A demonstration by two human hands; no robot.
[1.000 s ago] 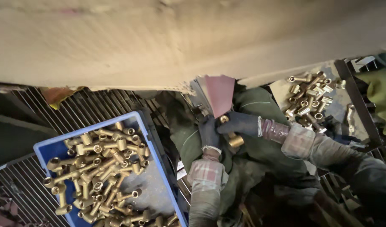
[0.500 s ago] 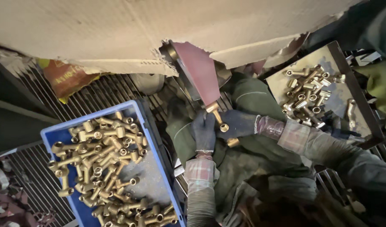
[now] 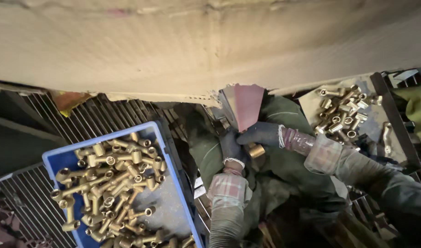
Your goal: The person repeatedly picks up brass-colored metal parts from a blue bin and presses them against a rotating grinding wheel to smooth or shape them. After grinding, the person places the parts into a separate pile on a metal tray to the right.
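Head view | blue crate (image 3: pixel 52 160): brass fittings (image 3: pixel 111 181) | tray (image 3: pixel 311 98): more fittings (image 3: pixel 341 117)

I see both gloved hands meeting at 1 brass fitting (image 3: pixel 255 150), left hand (image 3: pixel 232 148) below, right hand (image 3: pixel 262 134) above, pressed up against a reddish sanding belt (image 3: pixel 247 104). A blue crate (image 3: pixel 171 165) of brass parts (image 3: pixel 111 181) sits left; more fittings (image 3: pixel 342 118) lie on a tray (image 3: pixel 311 98) right.

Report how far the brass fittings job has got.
Done, it seems: a smaller pile of fittings on the tray at right. In hand: the left hand and right hand press one brass fitting at the reddish sanding belt. Left: the blue crate is well filled.
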